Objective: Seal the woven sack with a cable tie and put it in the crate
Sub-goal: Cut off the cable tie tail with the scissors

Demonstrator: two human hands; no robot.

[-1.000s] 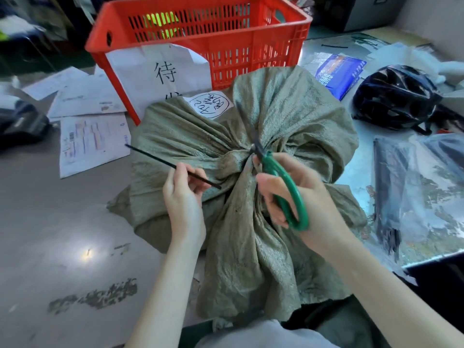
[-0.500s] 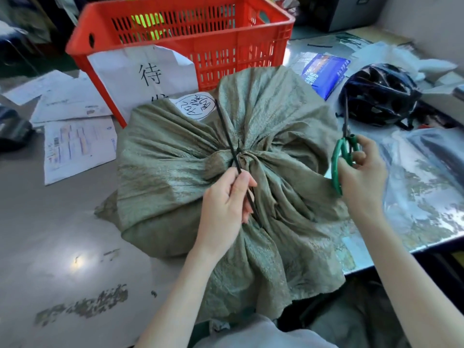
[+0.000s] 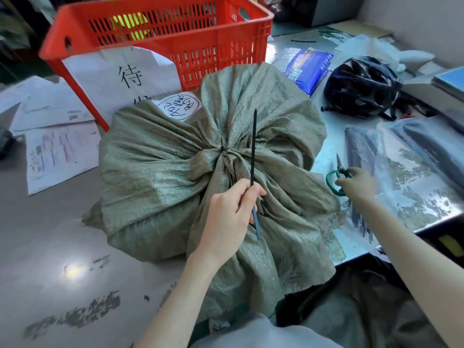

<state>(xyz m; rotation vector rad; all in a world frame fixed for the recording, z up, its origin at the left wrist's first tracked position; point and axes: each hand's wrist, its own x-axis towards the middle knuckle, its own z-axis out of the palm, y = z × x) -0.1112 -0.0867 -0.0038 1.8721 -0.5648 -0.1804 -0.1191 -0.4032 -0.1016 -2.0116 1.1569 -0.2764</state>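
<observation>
While pinching strip (image 3: 253, 156), hands (image 3: 227, 217) closed.

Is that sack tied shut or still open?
Tied shut: the sack has its neck bunched and cinched by a black cable tie.

**A cluttered grey worktable under overhead light**

The grey tabletop (image 3: 50, 247) is worn, with dark scuffed patches near its front edge and one bright glare spot from a lamp above. Loose printed papers (image 3: 60, 151) lie scattered at the left. To the right sit a dark bicycle helmet (image 3: 361, 86), a blue booklet (image 3: 308, 69) and shiny clear plastic bags (image 3: 406, 172). A pale wall (image 3: 414, 23) rises behind the far right corner.
</observation>
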